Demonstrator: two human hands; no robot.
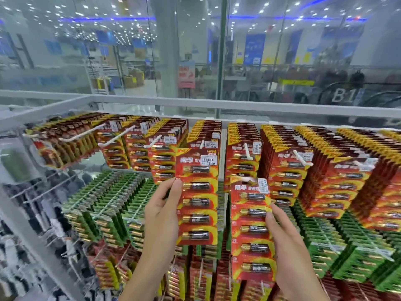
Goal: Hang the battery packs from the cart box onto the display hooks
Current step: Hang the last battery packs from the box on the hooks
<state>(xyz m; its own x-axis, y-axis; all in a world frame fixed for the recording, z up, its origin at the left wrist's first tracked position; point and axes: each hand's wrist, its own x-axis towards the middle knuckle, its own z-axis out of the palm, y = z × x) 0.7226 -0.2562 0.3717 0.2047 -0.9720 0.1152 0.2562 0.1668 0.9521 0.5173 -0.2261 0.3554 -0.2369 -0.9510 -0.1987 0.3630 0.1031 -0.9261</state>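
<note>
Nearest to us, our left hand (161, 210) is raised in front of the display, its fingers and thumb pinching the left edge of a red battery pack (197, 197). That pack is upright, five cells stacked down its face and a white price label near its top right corner. Our right hand (290, 255) is curled round the right edge of a second red battery pack (251, 229), which sits a little lower and just beside the first, also upright with a label at its top.

Starting at the left of the display, a white frame (50, 109) runs across the top, and under it long white hooks (82, 133) stick out toward us, carrying red packs pushed back on them. Below those hang rows of green battery packs (104, 203), and lower still more red ones, blurred.

In the middle, directly above the pack in our left hand, a short white hook (202, 144) pokes out of a full row of red packs. To the right of it another hook (248, 152) holds a row that hangs just above the pack in our right hand.

Further right, the red rows (338, 177) are packed thick on their hooks, with green rows (351, 246) beneath. Behind the display stands a glass wall (195, 51), the shop beyond it blurred.
</note>
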